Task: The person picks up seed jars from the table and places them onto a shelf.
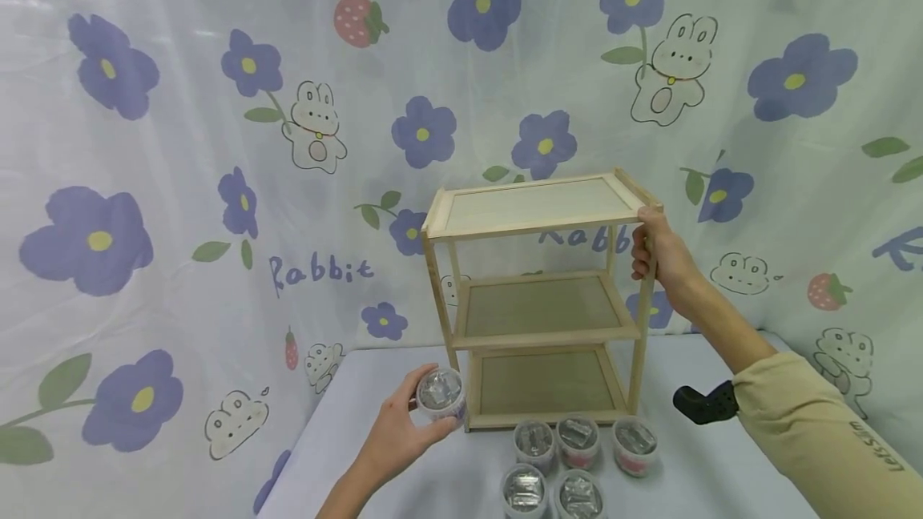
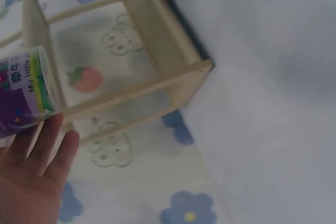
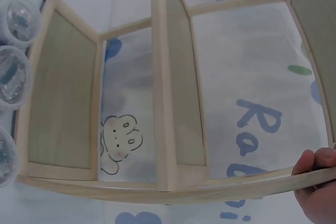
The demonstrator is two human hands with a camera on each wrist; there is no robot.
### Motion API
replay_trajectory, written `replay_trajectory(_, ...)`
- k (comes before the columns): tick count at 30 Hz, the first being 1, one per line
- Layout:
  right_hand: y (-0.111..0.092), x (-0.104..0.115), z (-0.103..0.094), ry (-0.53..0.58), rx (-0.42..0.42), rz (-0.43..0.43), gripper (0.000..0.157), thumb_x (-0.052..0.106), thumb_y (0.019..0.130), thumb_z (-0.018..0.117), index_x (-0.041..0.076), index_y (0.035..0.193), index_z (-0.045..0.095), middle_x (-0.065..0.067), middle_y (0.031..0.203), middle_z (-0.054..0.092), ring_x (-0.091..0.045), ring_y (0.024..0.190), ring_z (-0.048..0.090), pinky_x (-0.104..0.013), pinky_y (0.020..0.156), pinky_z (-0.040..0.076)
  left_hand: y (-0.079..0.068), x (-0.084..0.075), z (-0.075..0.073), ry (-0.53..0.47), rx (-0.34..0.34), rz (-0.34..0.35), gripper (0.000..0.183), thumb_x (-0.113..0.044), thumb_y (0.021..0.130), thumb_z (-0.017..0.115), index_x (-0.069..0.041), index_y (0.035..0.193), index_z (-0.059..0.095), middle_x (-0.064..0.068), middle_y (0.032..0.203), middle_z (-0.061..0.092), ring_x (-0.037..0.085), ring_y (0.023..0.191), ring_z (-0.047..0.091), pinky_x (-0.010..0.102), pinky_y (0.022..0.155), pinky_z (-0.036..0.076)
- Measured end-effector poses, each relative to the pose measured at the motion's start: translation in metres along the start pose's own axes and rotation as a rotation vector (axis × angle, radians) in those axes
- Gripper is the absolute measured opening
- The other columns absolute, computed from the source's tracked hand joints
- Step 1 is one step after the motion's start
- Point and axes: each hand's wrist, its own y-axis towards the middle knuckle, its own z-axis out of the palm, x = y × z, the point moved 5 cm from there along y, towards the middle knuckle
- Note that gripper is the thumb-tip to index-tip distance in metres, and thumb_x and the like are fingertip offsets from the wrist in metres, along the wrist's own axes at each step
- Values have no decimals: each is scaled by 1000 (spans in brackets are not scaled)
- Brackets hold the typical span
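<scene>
In the head view my left hand (image 1: 404,427) grips a small round clear-lidded tub (image 1: 441,392) with silvery packets inside, just off the front left corner of a wooden shelf (image 1: 537,339). The left wrist view shows that tub's purple printed label (image 2: 23,87) against the fingers of the hand (image 2: 34,171). My right hand (image 1: 665,251) holds the shelf's front right post near the top; its curled fingers also show in the right wrist view (image 3: 317,182). The shelf stands upright with three tiers, and no tubs sit on the tiers.
Several similar tubs (image 1: 578,440) stand on the white table (image 1: 447,475) in front of the shelf. Some have pink labels. A black strap-like object (image 1: 707,404) sits by the right sleeve. A curtain (image 1: 216,295) printed with flowers and rabbits hangs behind.
</scene>
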Motion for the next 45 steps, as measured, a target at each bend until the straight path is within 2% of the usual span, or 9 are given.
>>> replay_trajectory(6, 1, 2, 1, -7, 2, -3, 49, 58, 100, 31, 17, 74, 39, 7, 61, 34, -14, 57, 34, -35, 66, 39, 16, -37, -26, 28, -25, 110, 75, -26, 74, 85, -15, 139, 52, -5, 114, 67, 9, 100, 63, 37, 89, 52)
replay_trajectory(10, 2, 2, 2, -3, 7, 11, 49, 59, 100, 32, 17, 75, 39, 7, 62, 34, -14, 57, 34, -34, 66, 39, 27, -60, -38, 62, -15, 216, 74, -26, 77, 83, -12, 141, 50, -3, 114, 67, 11, 98, 63, 37, 87, 53)
replay_trajectory(13, 2, 1, 2, -1, 7, 20, 49, 59, 99, 31, 17, 75, 38, 7, 63, 34, -14, 58, 34, -34, 67, 39, 35, -74, -45, 79, -2, 261, 74, -28, 78, 82, -12, 143, 48, -2, 114, 67, 13, 97, 63, 37, 85, 53)
replay_trajectory(19, 1, 0, 0, 9, 1, 31, 49, 60, 99, 32, 18, 75, 39, 7, 62, 34, -13, 57, 34, -34, 66, 39, 52, -98, -54, 79, 11, 294, 71, -27, 80, 79, -15, 143, 48, 3, 114, 67, 15, 93, 64, 34, 79, 54)
replay_trajectory(26, 3, -1, 1, 39, -13, 46, 47, 58, 99, 32, 19, 74, 39, 7, 62, 34, -12, 57, 33, -34, 65, 37, 69, -121, -60, 59, 27, 352, 69, -26, 81, 78, -11, 142, 48, 7, 114, 67, 16, 92, 64, 32, 77, 55)
replay_trajectory(35, 3, -2, 3, 43, -37, 42, 46, 56, 100, 32, 17, 74, 37, 6, 61, 33, -13, 56, 32, -32, 61, 36, 88, -146, -63, 12, 41, 373, 69, -24, 82, 76, -9, 143, 46, 12, 110, 66, 17, 80, 63, 31, 68, 56)
replay_trajectory(42, 2, -2, 4, 60, -40, 47, 46, 56, 99, 34, 18, 73, 37, 6, 62, 33, -12, 56, 33, -31, 61, 35, 109, -173, -71, -4, -1, 411, 69, -26, 81, 76, -7, 142, 48, 16, 105, 65, 20, 76, 63, 29, 63, 55)
replay_trajectory(45, 2, -1, 5, 49, -41, 38, 47, 56, 99, 34, 18, 72, 36, 6, 61, 32, -13, 57, 32, -32, 62, 34, 121, -184, -72, 11, 8, 407, 69, -29, 82, 75, -10, 143, 48, 14, 105, 64, 22, 80, 65, 30, 64, 56)
